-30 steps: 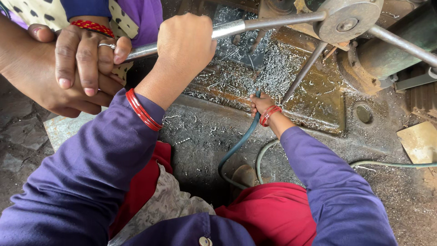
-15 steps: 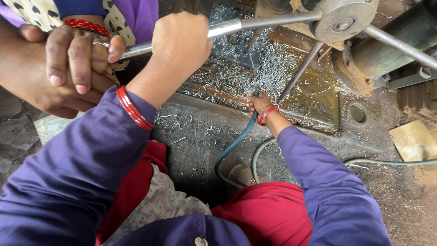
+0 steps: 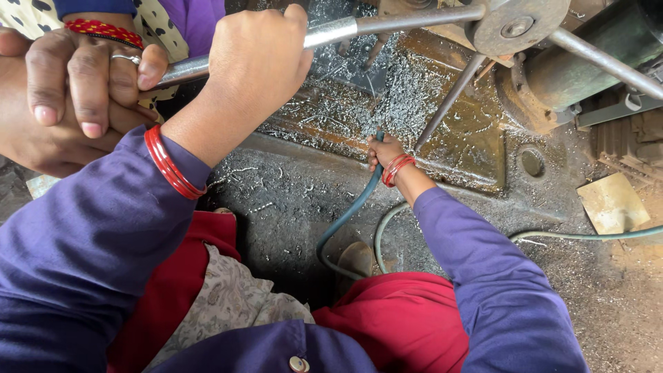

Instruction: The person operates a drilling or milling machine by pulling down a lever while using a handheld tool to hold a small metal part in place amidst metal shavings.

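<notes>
My left hand (image 3: 257, 61) is shut around a long steel lever bar (image 3: 400, 21) that runs from the upper left to a round metal hub (image 3: 514, 26) at the top. Another person's hands (image 3: 76, 90) grip the same bar further left, one finger wearing a ring. Down below, my right hand (image 3: 384, 150) holds a teal hose (image 3: 345, 221) against the edge of the machine's tray (image 3: 476, 148). Red bangles circle both my wrists. My sleeves are purple.
Metal shavings (image 3: 387, 103) cover the oily tray and the dark floor. Thin steel rods (image 3: 449, 100) slant from the hub. A grey-green hose (image 3: 587, 236) trails right. A yellowish scrap (image 3: 611, 202) lies at the right. A cylindrical machine part (image 3: 587, 62) sits at upper right.
The view has shifted slightly; my left hand and the lever bar sit a little lower and further left in the picture. My right hand stays on the hose.
</notes>
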